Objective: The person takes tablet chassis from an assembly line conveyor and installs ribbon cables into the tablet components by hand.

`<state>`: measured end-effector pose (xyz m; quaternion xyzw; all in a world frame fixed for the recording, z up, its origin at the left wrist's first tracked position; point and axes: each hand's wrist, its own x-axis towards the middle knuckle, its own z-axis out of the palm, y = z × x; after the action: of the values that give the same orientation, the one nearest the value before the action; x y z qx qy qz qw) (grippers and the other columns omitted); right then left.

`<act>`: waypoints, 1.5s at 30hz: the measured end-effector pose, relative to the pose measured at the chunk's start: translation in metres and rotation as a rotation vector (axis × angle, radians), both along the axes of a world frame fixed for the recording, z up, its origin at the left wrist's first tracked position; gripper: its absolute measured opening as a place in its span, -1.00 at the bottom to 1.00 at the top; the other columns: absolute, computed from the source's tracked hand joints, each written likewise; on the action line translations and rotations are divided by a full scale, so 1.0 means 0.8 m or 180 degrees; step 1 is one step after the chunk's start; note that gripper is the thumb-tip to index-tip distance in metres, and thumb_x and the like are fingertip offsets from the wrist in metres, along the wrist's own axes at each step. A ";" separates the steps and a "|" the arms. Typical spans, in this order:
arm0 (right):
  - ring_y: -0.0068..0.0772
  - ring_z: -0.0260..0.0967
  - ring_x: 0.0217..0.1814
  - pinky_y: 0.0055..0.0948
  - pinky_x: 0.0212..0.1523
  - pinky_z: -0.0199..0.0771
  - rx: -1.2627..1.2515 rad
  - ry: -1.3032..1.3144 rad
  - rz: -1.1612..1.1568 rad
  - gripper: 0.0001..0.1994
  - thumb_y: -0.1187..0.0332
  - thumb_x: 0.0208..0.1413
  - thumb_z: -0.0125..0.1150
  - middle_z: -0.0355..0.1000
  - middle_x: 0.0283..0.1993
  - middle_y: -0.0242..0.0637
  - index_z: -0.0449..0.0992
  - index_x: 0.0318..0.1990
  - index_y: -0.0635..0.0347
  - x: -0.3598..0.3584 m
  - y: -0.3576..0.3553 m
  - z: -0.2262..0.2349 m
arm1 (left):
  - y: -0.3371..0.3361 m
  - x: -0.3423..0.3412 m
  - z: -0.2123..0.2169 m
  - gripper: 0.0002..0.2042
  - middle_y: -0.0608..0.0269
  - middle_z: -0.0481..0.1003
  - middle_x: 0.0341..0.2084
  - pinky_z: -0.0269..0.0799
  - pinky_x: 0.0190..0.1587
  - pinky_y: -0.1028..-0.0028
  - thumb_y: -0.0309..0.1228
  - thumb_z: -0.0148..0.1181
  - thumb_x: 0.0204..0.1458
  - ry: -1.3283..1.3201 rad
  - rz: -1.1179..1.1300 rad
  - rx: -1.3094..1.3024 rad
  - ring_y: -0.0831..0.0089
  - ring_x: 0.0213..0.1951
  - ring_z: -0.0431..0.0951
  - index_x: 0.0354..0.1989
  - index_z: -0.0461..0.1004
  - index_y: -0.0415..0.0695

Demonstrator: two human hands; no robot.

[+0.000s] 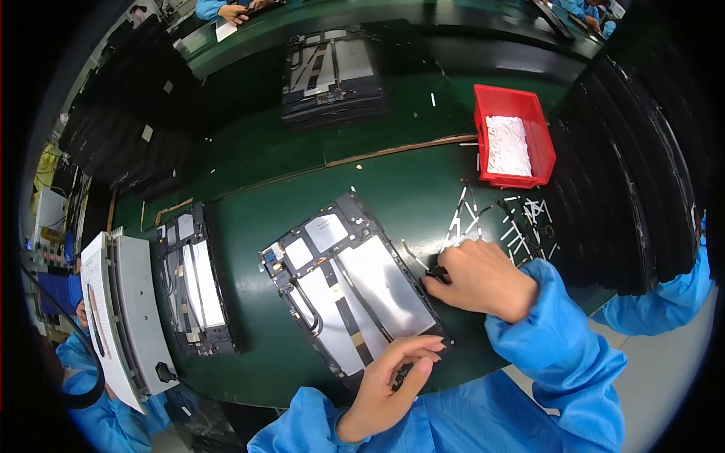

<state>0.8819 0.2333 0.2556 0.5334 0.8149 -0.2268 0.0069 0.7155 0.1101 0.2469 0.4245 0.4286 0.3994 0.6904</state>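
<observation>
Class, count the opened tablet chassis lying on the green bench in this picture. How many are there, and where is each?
3: one under the person's hands, one at the left bench edge, and one topping a far stack, which may hide more beneath.

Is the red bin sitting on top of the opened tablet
No, the red bin stands on the green table, apart from the opened tablet.

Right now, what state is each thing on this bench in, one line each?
Opened tablet chassis: lying flat, back off, insides exposed.
Left hand: fingers resting on the chassis's near corner.
Right hand: closed, pinching a small dark part at the chassis's right edge.
Red bin: open, holding white pieces.
White strips: scattered loose.
</observation>
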 end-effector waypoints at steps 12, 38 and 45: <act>-0.56 0.27 -0.62 -0.49 -0.59 0.21 -0.1534 0.1801 -0.0151 -0.85 0.46 -0.10 0.06 0.35 -0.66 -0.18 0.47 -0.52 0.40 0.060 0.002 0.022 | 0.012 0.011 0.010 -0.74 0.14 0.45 -0.21 0.35 -0.14 0.55 -0.47 -0.07 0.16 -0.0396 -0.0237 -0.0327 0.52 -0.23 0.45 0.00 0.33 -0.29; -0.77 0.20 -0.68 -0.74 -0.67 0.09 -0.1704 0.2845 -0.0762 -0.95 0.50 -0.06 0.28 0.48 -0.56 -0.36 0.56 -0.40 0.26 0.014 -0.126 0.032 | -0.019 -0.020 0.016 -0.80 0.28 0.45 -0.52 0.34 -0.29 0.55 -0.54 0.14 -0.02 0.0528 0.0061 0.0289 0.49 -0.36 0.42 -0.19 0.54 -0.26; -0.89 0.12 -0.62 -0.77 -0.64 0.04 -0.2041 0.3592 -0.1090 -0.96 0.61 0.04 0.13 0.52 -0.48 -0.31 0.41 -0.36 0.34 -0.047 -0.131 -0.003 | -0.100 -0.074 -0.005 -0.68 0.05 0.21 0.07 0.16 0.06 0.48 -0.52 0.00 0.06 0.1211 0.1349 -0.0226 0.35 0.04 0.28 0.01 0.29 -0.27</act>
<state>0.8443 0.1282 0.2531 0.4263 0.4897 -0.6996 -0.2982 0.6566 0.0299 0.2427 0.3683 0.6432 0.4328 0.5132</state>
